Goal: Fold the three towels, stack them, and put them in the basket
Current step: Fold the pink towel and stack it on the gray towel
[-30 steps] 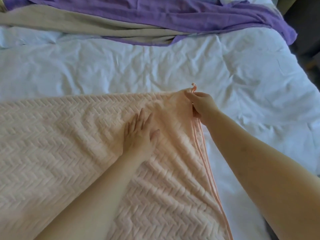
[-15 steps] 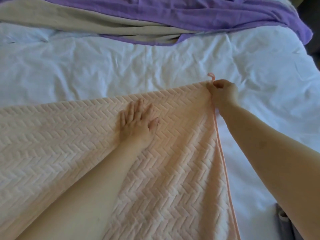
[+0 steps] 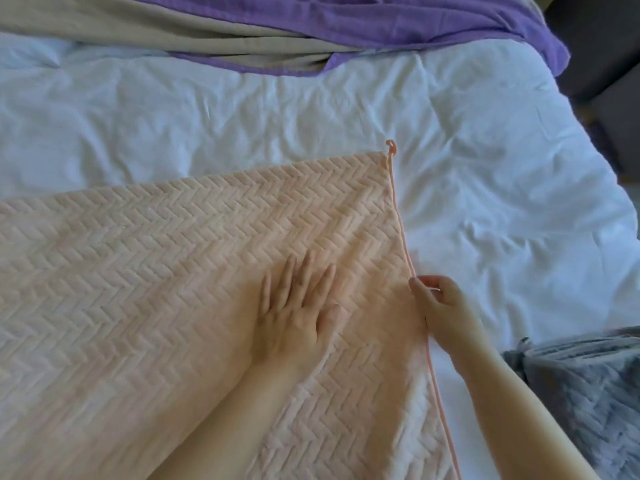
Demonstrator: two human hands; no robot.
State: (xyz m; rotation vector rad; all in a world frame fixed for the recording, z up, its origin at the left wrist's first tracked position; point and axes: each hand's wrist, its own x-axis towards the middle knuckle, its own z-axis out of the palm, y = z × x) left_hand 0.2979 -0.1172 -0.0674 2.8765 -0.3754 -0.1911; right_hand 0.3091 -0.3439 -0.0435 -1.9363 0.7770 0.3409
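Note:
A peach towel (image 3: 173, 289) with a herringbone weave lies spread on the white bed (image 3: 242, 109), its hanging loop (image 3: 390, 145) at the far right corner. My left hand (image 3: 298, 306) presses flat on the towel, fingers straight, a little left of its right edge. My right hand (image 3: 441, 306) sits at that orange-trimmed edge, below the corner, with thumb and curled fingers pinching the edge. A grey fluffy towel (image 3: 588, 393) lies bunched at the lower right, beside my right forearm. No basket is in view.
A purple cloth (image 3: 381, 19) and a beige cloth (image 3: 173, 32) lie crumpled across the far side of the bed. The bed's right edge drops to dark furniture (image 3: 606, 64) at the upper right.
My right hand has left the towel's far corner and slid down its right edge toward me. The corner now lies flat. My left hand has stayed pressed flat on the towel.

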